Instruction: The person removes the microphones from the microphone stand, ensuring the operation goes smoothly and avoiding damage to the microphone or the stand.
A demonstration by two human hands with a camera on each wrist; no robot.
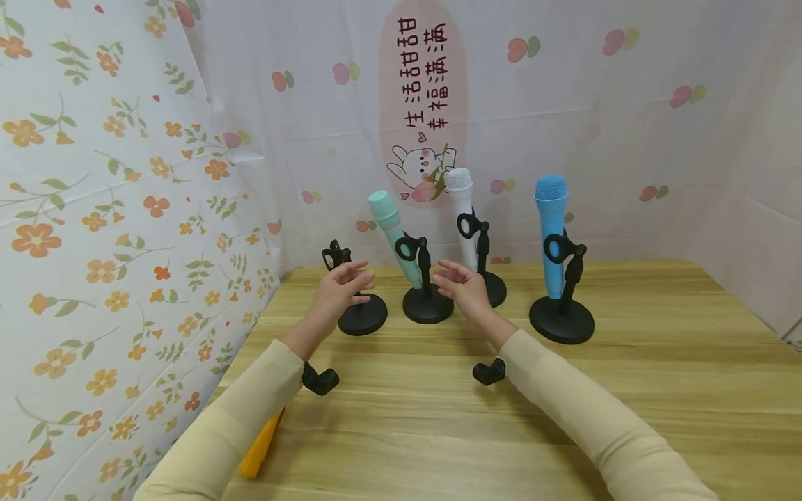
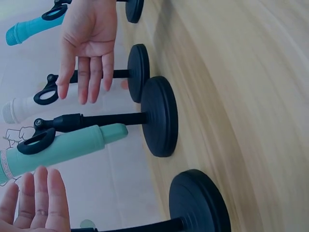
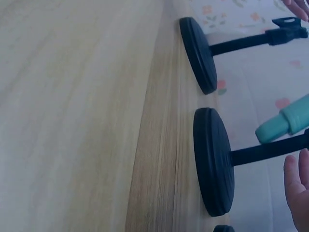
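Both hands reach over the table with nothing in them. The left hand [image 1: 338,289], fingers loosely extended, is in front of a black microphone stand [image 1: 363,316] whose clip shows no microphone. Slightly right of it, a mint-green microphone [image 1: 390,224] leans in the clip of another stand [image 1: 429,306]. My right hand [image 1: 465,287] hovers with relaxed fingers in front of a white microphone [image 1: 460,198], hiding part of its stand. In the left wrist view, the left fingers [image 2: 41,198] are near the green microphone [image 2: 67,147], apart from its stand.
A blue microphone [image 1: 551,223] is held in a stand [image 1: 562,321] at the right. An orange object [image 1: 262,445] lies partly hidden beside the left sleeve. Patterned cloth [image 1: 326,90] hangs behind and left of the wooden table [image 1: 401,431].
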